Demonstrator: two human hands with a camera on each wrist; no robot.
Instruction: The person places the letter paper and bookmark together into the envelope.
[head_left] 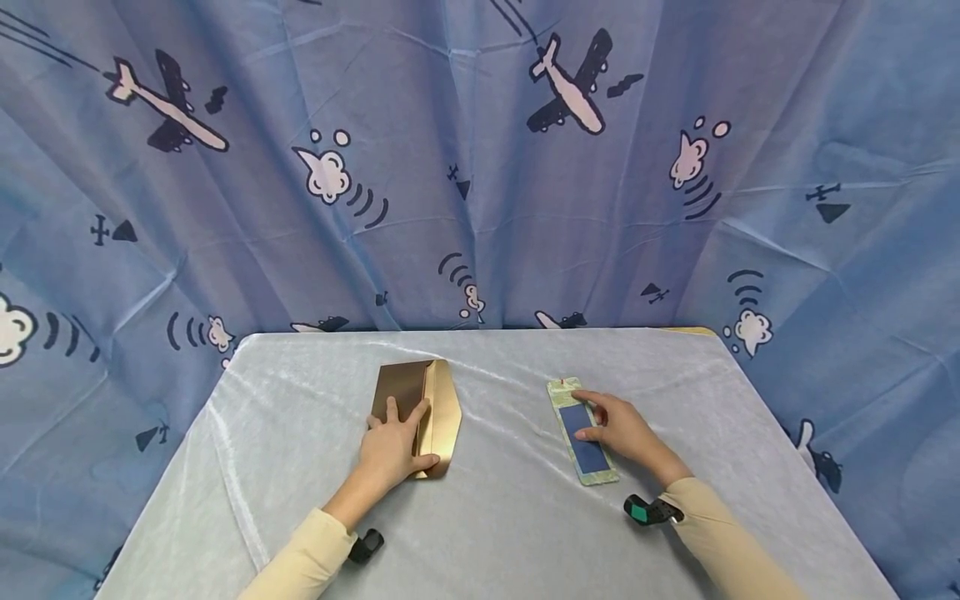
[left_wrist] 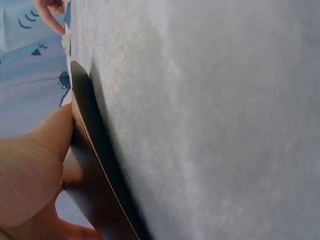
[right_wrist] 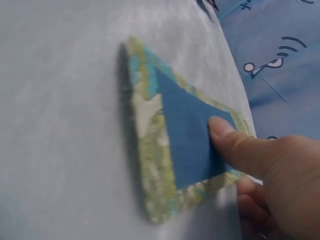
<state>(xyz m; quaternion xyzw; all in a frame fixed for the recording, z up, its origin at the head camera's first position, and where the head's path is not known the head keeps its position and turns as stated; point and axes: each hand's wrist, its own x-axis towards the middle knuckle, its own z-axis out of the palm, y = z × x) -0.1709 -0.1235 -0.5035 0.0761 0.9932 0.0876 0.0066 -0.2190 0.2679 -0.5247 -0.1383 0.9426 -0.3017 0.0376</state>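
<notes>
Well, left hand (head_left: 387, 450) touches gold envelope (head_left: 444, 414); right hand (head_left: 626, 431), card (head_left: 587, 452) (blue panel (right_wrist: 187, 142)).

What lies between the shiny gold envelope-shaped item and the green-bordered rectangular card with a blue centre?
Only bare pale grey cloth lies between the gold item and the card; the head view shows it.

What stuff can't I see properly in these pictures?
Inside of the gold envelope: head view, hidden by its own paper and the left hand.
Envelope's near end: left wrist view, cut off by the bottom edge.
Most fingers of the right hand: right wrist view, behind its thumb.
Card's top markings: head view, too small.
</notes>
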